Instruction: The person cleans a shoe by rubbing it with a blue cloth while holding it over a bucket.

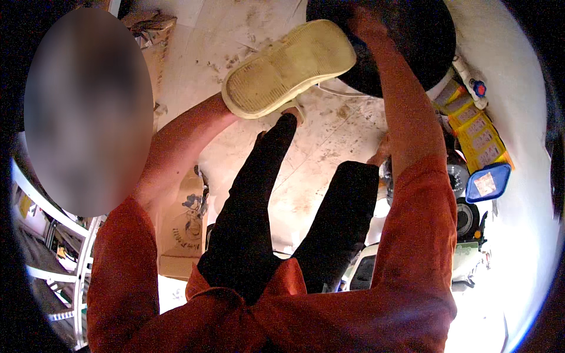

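Note:
My left hand is hidden behind a cream slipper point(288, 70), whose ribbed sole faces up. The left forearm runs straight to the slipper's heel end, and the slipper appears held there. At the top, my right hand point(366, 26) reaches over or into a round black tub point(421, 53). It is in shadow, so its fingers cannot be made out. Below the slipper, my bare ankle and part of a foot point(292, 113) show beneath a black trouser leg point(247, 188).
A cardboard box point(181, 226) stands left of my legs. To the right are yellow packets point(479, 135), a blue lid point(488, 182) and a white pipe with a blue valve handle point(479, 88). A white metal frame point(82, 276) stands lower left. The pale floor point(329, 153) is stained.

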`<state>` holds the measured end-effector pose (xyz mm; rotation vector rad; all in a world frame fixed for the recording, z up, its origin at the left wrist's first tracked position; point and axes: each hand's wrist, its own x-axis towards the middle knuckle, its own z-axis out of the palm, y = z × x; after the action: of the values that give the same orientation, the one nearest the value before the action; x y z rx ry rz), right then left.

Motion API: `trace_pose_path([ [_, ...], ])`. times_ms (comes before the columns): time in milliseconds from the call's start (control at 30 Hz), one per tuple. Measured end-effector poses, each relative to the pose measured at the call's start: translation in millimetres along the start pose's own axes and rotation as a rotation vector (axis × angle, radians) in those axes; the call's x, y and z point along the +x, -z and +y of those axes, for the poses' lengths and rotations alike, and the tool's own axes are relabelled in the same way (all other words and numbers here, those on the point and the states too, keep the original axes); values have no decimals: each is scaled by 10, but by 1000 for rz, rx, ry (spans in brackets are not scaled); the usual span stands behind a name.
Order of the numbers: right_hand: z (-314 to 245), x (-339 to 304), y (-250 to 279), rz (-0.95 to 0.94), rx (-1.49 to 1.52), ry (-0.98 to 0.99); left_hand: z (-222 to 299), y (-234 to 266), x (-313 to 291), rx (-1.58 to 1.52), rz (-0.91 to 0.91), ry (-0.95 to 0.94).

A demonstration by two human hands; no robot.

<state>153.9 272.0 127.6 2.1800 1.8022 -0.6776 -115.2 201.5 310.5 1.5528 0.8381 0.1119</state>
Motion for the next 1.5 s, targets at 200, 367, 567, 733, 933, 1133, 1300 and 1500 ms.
trace_pose_path([
  [200, 605, -340, -271, 63, -143, 105, 90, -59, 35, 7, 14, -20],
  [367, 131, -955, 507, -219, 1111, -334, 271, 41, 41, 77, 77, -46],
  [567, -491, -2011, 1992, -41, 1536, -230, 547, -129, 548, 94, 243, -213],
  [733, -1167, -2151, 1928, 360, 1028, 218, 96, -58, 403, -850, 122, -36],
  [933, -426, -1253, 1007, 254, 484, -84, 702, -22, 483, 545, -64, -123],
  [1133, -927, -1858, 1814, 157, 997, 59, 194, -97, 391, 361, 139, -281],
  [1300, -1212, -1974, 1795, 444, 712, 119, 558, 67, 298, 633, 95, -100],
  [1500, -773, -1192, 1123, 273, 494, -75, 143, -62, 427, 720, 230, -432],
])
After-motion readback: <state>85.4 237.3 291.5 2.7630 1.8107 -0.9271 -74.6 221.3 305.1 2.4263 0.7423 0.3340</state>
